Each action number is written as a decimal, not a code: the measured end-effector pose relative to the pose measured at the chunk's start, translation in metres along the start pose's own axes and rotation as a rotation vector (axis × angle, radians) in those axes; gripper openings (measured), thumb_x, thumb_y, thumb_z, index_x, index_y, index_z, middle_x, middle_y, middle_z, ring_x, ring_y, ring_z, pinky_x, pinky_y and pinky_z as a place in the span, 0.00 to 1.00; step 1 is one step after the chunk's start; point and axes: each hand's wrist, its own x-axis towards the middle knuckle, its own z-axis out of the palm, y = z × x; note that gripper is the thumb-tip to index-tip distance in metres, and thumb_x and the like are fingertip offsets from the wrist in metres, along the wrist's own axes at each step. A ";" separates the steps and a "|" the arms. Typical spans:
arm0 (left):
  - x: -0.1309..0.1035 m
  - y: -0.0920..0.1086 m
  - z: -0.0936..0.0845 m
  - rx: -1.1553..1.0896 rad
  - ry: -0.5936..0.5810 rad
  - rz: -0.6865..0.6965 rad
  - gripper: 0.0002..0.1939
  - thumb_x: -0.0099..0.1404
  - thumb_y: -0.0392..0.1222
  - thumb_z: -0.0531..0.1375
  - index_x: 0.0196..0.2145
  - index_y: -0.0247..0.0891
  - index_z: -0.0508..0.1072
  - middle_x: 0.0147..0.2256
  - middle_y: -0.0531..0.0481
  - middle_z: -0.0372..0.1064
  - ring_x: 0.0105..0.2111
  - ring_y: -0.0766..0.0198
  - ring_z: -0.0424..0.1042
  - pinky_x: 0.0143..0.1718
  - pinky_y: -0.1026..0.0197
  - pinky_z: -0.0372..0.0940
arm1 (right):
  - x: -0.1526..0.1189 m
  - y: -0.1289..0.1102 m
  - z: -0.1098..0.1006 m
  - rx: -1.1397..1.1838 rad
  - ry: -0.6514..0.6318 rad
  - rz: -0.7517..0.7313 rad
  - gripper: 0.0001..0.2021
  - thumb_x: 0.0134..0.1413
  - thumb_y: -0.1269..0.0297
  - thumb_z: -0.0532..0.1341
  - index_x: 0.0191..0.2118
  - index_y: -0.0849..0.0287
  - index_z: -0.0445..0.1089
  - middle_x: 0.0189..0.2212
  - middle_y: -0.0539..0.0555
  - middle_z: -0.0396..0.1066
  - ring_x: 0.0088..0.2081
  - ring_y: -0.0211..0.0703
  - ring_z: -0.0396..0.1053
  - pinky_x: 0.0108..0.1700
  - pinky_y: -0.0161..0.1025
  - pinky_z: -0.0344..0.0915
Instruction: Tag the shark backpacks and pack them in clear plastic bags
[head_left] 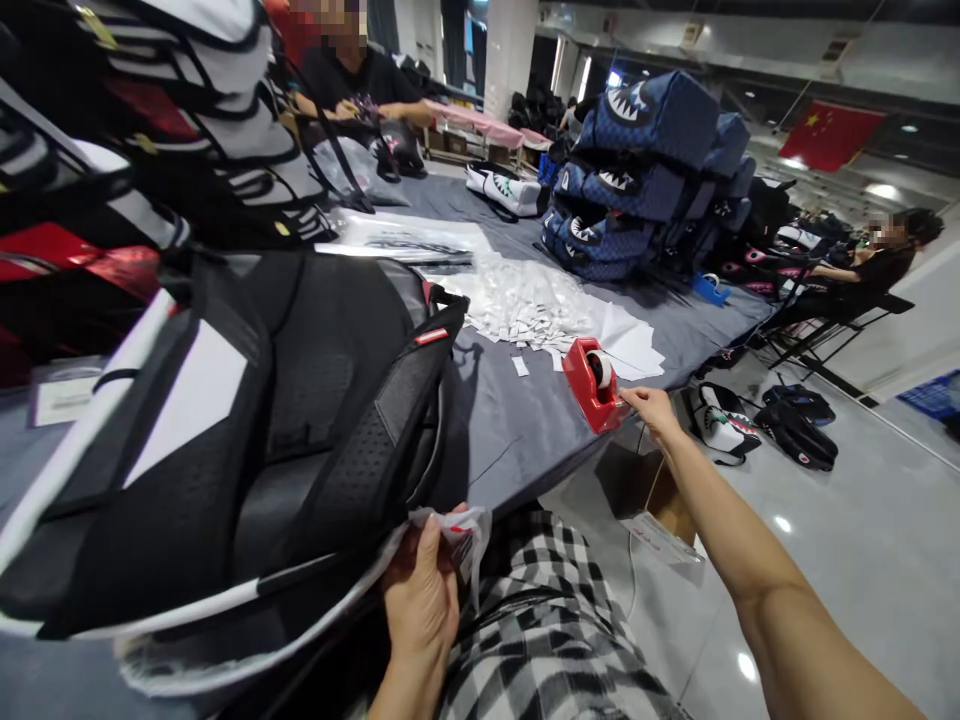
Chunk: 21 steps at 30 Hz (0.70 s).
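A black backpack with white trim [322, 370] lies on the grey-covered table, its straps facing up. Beside its lower right edge, my left hand [424, 590] pinches a piece of thin clear plastic [472, 540] between thumb and fingers. At the table's front edge stands a red tape dispenser [589, 385] with a roll of tape in it. My right hand [651, 410] is closed at the dispenser's cutting end, fingertips pressed together; whatever is between them is too small to make out.
Stacked bags [225, 120] rise at the left, blue bags [637, 170] at the back right. White labels [525, 310] and plastic sleeves [412, 235] lie mid-table. An open carton [664, 500] and more bags [799, 425] are on the floor. Other people sit at the far side and right.
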 end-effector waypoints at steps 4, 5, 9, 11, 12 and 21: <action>0.000 -0.002 -0.003 0.010 -0.018 0.006 0.30 0.39 0.53 0.78 0.36 0.37 0.74 0.33 0.54 0.78 0.35 0.55 0.81 0.47 0.51 0.74 | 0.003 -0.011 -0.002 0.004 -0.010 -0.001 0.28 0.36 0.33 0.64 0.21 0.59 0.69 0.19 0.53 0.70 0.26 0.42 0.64 0.31 0.39 0.60; 0.000 -0.002 -0.004 0.013 -0.025 0.006 0.30 0.40 0.53 0.78 0.37 0.37 0.74 0.33 0.54 0.78 0.35 0.56 0.81 0.47 0.52 0.74 | -0.001 -0.013 -0.005 0.000 -0.002 -0.012 0.27 0.37 0.35 0.64 0.21 0.59 0.68 0.20 0.53 0.69 0.26 0.41 0.64 0.32 0.39 0.60; -0.001 0.000 -0.004 0.014 -0.039 0.004 0.29 0.41 0.51 0.78 0.36 0.36 0.73 0.32 0.54 0.78 0.34 0.56 0.81 0.44 0.55 0.75 | -0.032 -0.012 -0.016 0.097 0.090 -0.038 0.23 0.43 0.40 0.65 0.26 0.57 0.66 0.22 0.51 0.70 0.27 0.39 0.63 0.31 0.36 0.59; -0.001 0.000 -0.002 0.009 -0.040 0.027 0.28 0.42 0.51 0.77 0.36 0.37 0.73 0.31 0.55 0.77 0.33 0.57 0.80 0.43 0.54 0.75 | -0.050 -0.006 -0.011 0.249 0.115 0.021 0.24 0.41 0.39 0.66 0.26 0.56 0.63 0.19 0.49 0.67 0.23 0.37 0.59 0.27 0.35 0.56; -0.001 0.000 -0.001 0.007 -0.040 0.039 0.27 0.43 0.51 0.77 0.36 0.37 0.73 0.31 0.56 0.77 0.32 0.57 0.80 0.43 0.54 0.75 | -0.058 -0.004 -0.004 0.323 0.114 0.055 0.26 0.40 0.37 0.66 0.26 0.55 0.61 0.18 0.47 0.63 0.21 0.35 0.56 0.24 0.33 0.54; -0.011 0.002 0.011 -0.041 -0.057 0.025 0.26 0.42 0.53 0.77 0.31 0.35 0.74 0.29 0.50 0.78 0.30 0.61 0.78 0.38 0.58 0.73 | -0.145 -0.082 0.105 0.620 -0.632 0.016 0.23 0.56 0.40 0.61 0.29 0.53 0.54 0.18 0.40 0.48 0.19 0.33 0.46 0.22 0.33 0.48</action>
